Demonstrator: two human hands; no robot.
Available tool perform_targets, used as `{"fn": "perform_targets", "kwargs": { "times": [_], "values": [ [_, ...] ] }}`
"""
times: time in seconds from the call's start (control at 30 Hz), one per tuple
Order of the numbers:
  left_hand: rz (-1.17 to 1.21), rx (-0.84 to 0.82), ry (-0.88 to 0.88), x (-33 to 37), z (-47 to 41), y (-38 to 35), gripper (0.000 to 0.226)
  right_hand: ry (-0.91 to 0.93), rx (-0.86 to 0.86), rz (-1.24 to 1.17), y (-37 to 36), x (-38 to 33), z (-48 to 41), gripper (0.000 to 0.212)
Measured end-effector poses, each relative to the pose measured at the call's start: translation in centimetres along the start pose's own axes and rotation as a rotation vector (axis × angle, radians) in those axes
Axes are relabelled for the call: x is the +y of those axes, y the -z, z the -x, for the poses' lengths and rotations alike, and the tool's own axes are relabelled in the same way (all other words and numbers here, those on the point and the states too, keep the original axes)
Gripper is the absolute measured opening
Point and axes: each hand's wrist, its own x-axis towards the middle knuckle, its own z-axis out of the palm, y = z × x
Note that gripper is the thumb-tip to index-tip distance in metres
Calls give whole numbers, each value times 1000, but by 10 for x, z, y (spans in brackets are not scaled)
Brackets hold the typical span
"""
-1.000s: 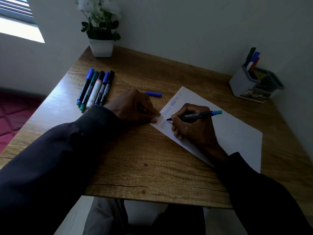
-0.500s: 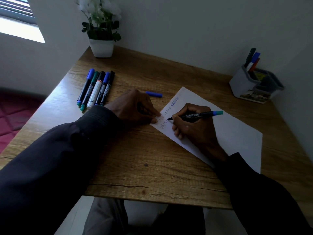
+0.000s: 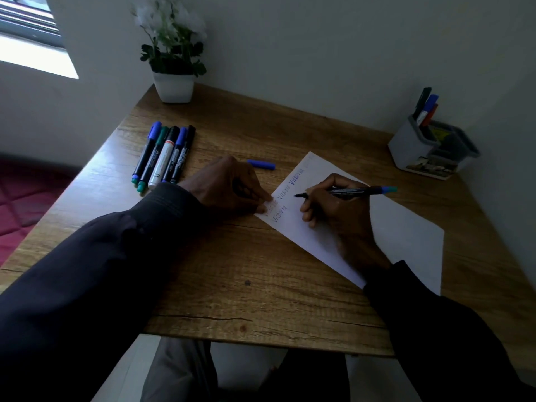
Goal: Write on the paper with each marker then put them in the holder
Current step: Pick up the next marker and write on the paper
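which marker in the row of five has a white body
The middle marker, third from either end: its barrel is white, while the rest in the row are dark.

It looks like a home study corner. A wooden tabletop [image 3: 232, 285] sits against plain walls [image 3: 319, 53], with 1 potted plant [image 3: 173, 68], a slatted window [image 3: 32, 44] and red quilted fabric [image 3: 17, 204] alongside.
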Motion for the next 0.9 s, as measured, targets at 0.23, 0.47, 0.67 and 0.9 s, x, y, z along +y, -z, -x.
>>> {"fn": "perform_targets", "kwargs": {
  "times": [0.23, 0.47, 0.67, 0.9],
  "values": [
    [26, 44, -4, 1, 3, -2, 16, -155, 58, -361, 3, -6, -6, 5],
    [-1, 53, 11, 4, 5, -3, 16, -117, 80, -434, 6, -10, -6, 6],
    [-10, 71, 19, 2, 4, -3, 16, -75, 88, -452, 8, -13, -4, 4],
    [-62, 309, -21, -4, -5, -2, 21, -69, 73, -550, 8, -16, -3, 10]
  ]
}}
